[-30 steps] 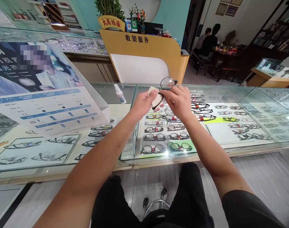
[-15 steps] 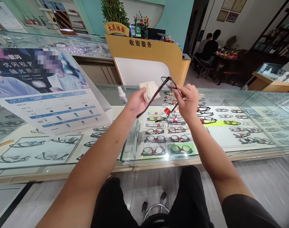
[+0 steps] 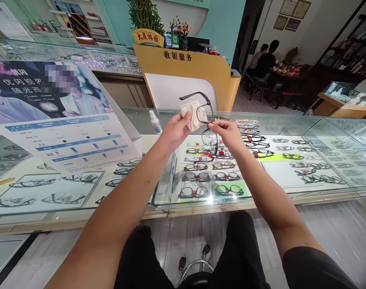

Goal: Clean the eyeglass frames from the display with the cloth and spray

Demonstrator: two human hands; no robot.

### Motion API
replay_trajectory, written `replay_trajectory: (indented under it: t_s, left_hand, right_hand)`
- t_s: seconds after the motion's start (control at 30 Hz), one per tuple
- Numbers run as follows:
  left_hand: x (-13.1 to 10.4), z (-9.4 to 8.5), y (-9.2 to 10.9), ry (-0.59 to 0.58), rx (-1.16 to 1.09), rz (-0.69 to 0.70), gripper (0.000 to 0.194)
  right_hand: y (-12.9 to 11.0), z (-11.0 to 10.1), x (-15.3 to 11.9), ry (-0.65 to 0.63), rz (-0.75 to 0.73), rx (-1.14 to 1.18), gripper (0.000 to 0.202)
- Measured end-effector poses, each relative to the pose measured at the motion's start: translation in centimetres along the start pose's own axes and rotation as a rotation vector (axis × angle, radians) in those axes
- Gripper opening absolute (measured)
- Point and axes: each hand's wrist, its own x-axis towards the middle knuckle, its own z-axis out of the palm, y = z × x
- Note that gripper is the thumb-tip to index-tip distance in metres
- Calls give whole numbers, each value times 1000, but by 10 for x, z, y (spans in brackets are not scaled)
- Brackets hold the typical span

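Observation:
My left hand (image 3: 177, 130) grips a folded cream cloth (image 3: 194, 114) between thumb and fingers, above the glass counter. My right hand (image 3: 226, 132) pinches the dark-framed glasses (image 3: 212, 108) near the bridge. The glasses are turned on edge, one lens above the other, and the upper lens is beside the cloth; whether they touch is hard to tell. One temple reaches left over the cloth, and a red tag hangs near the lower one. A white spray bottle (image 3: 155, 122) stands on the counter left of my left hand.
Rows of glasses (image 3: 196, 192) lie inside the glass display counter (image 3: 167, 200). A large printed sign (image 3: 80, 140) stands at the left. Behind is a yellow cashier desk (image 3: 183, 60). Two people (image 3: 265, 62) sit at a table in the back right.
The glasses have rotated from slanting across to standing on edge, with a temple now pointing left. My right hand has moved left and lower; the cloth has shifted slightly right.

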Motion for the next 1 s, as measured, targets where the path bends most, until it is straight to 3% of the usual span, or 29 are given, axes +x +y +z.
replay_trajectory:
  t_s: [0.23, 0.5, 0.7, 1.0]
  left_hand:
    - [-3, 4, 7, 9, 7, -19, 40]
    - [-3, 3, 5, -54, -24, -66, 36]
    - [-2, 1, 8, -56, -59, -120, 35]
    - [-9, 8, 14, -194, 21, -76, 40]
  right_hand:
    - [-5, -1, -2, -31, 15, -43, 33]
    - [-16, 2, -7, -131, 39, -58, 50]
    - [-11, -1, -5, -149, 71, -83, 50]
    - [1, 1, 0, -216, 70, -18, 50]
